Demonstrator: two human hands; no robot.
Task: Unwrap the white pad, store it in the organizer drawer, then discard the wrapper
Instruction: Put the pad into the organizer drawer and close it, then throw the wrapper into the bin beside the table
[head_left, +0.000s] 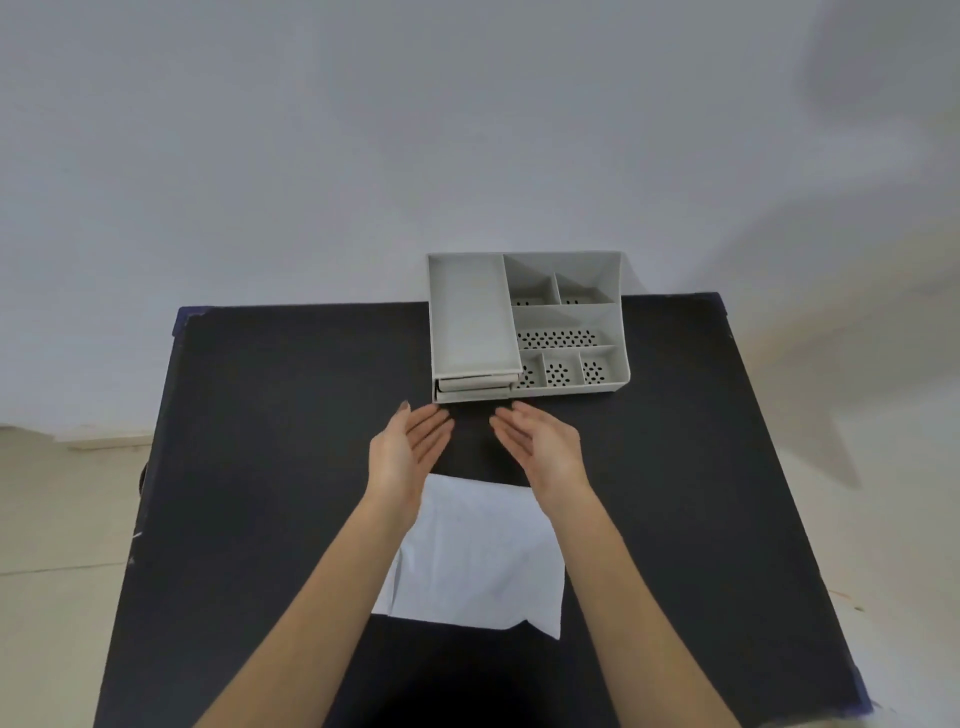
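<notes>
A grey plastic organizer (566, 322) stands at the far middle of the black table (270, 415), with drawers (475, 387) stacked on its left side, their fronts facing me. A flat white sheet, pad or wrapper I cannot tell which, (478, 556) lies on the table between my forearms. My left hand (410, 449) and my right hand (540, 441) hover just in front of the drawers, palms facing each other, fingers extended, nothing held. A gap of bare table separates the two hands.
The organizer's right side holds several perforated compartments (558, 338). A pale wall rises behind the table. Light floor shows to the left and right of the table edges.
</notes>
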